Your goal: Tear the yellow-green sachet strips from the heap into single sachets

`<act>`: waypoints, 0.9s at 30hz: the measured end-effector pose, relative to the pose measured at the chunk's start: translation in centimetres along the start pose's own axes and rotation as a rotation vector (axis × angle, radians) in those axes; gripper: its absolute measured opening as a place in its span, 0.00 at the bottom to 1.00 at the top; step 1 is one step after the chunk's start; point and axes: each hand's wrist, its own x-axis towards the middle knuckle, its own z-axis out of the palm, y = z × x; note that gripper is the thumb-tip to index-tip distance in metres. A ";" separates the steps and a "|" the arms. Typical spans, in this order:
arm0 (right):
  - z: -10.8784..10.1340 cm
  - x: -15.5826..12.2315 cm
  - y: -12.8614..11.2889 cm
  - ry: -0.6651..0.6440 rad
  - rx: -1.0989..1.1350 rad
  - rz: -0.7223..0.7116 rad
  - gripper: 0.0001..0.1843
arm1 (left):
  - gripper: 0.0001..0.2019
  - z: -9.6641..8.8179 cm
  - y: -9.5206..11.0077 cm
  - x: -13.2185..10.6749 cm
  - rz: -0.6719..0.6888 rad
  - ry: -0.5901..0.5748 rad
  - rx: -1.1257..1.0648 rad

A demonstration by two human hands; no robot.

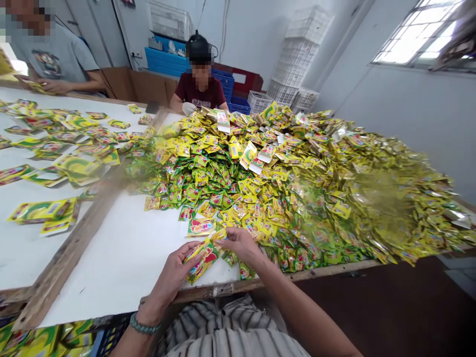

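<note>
My left hand (174, 270) is closed around a yellow and green printed packet (210, 255) with red fruit pictures, held at a tilt just above the table's near edge. At the packet's upper right end, my right hand (241, 245) pinches a small yellow sachet (220, 236). Whether that sachet is partly inside the packet, I cannot tell. Just beyond my hands lies a small printed carton (201, 227) on the white tabletop. A large heap of small yellow and green sachets (223, 171) begins right past it and spreads to the right.
A wooden strip (74, 238) divides the table; larger packets (40, 210) are scattered left of it. Several open cartons (248, 154) lie on the heap. Two people sit across the table. Filled packets (40, 342) show below at lower left. White crates (297, 54) are stacked behind.
</note>
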 end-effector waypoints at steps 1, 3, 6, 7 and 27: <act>0.3 0.3 -0.2 0.012 -0.039 -0.017 0.27 | 0.25 -0.1 0.1 0.1 0.002 0.007 -0.006; 0.7 1.1 -0.6 0.018 -0.139 -0.076 0.24 | 0.27 -0.5 0.5 0.2 0.003 0.055 -0.034; 0.3 3.1 -1.5 0.032 -0.316 -0.225 0.11 | 0.29 -1.2 1.4 0.2 -0.030 0.138 -0.096; -0.2 4.0 -1.9 0.053 -0.419 -0.293 0.13 | 0.30 -1.4 1.6 0.1 -0.044 0.151 -0.113; 0.1 2.9 -2.5 -0.002 -0.459 -0.321 0.11 | 0.27 -2.4 1.3 0.0 0.080 0.187 -0.036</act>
